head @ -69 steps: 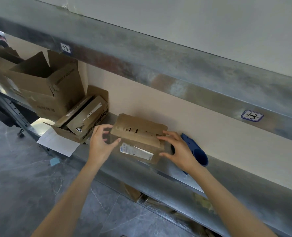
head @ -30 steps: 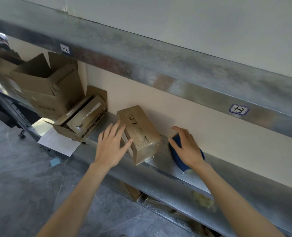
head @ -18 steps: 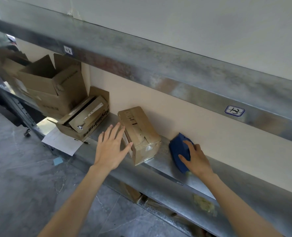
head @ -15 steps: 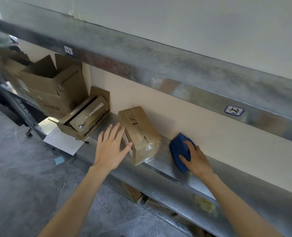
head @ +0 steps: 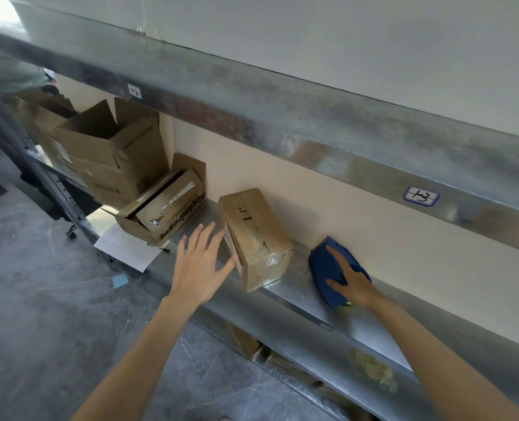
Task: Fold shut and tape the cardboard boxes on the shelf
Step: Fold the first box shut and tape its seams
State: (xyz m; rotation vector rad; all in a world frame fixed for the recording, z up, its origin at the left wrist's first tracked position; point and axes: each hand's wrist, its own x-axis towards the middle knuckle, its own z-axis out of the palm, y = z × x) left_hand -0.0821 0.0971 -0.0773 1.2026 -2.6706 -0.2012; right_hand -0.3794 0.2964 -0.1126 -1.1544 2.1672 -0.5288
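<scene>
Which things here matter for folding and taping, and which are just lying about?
Job: small box, touched by the left hand; blue tape dispenser, gripped by the right hand; low open box; large open box.
Lying about: sheet of paper; blue note on the floor; shelf label.

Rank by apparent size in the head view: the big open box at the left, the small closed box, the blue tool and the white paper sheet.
1. big open box
2. small closed box
3. blue tool and white paper sheet look alike; the right hand hides part of the tool.
</scene>
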